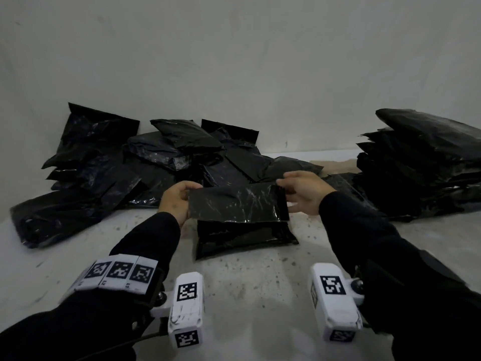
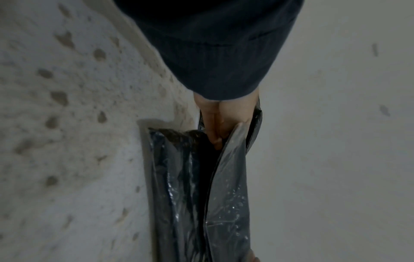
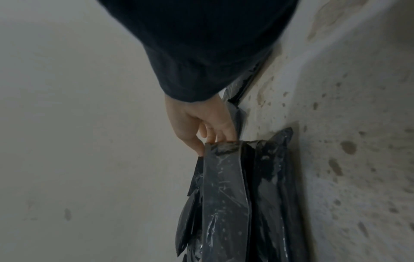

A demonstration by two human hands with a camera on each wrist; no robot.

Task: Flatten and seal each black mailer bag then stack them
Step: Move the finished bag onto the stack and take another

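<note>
A black mailer bag [image 1: 242,238] lies on the speckled table in front of me, its flap [image 1: 238,203] lifted toward me. My left hand [image 1: 177,198] pinches the flap's left edge, and my right hand [image 1: 299,191] pinches its right edge. In the left wrist view my left hand [image 2: 220,127] grips the flap [image 2: 228,186] above the bag's body [image 2: 179,177]. From the right wrist camera, the fingers of my right hand [image 3: 208,131] curl over the flap's end [image 3: 224,180].
A loose heap of black mailer bags [image 1: 135,165] leans against the wall at the back left. A tall stack of black bags [image 1: 421,162] stands at the right. The pale speckled tabletop [image 1: 247,287] reaches the near edge.
</note>
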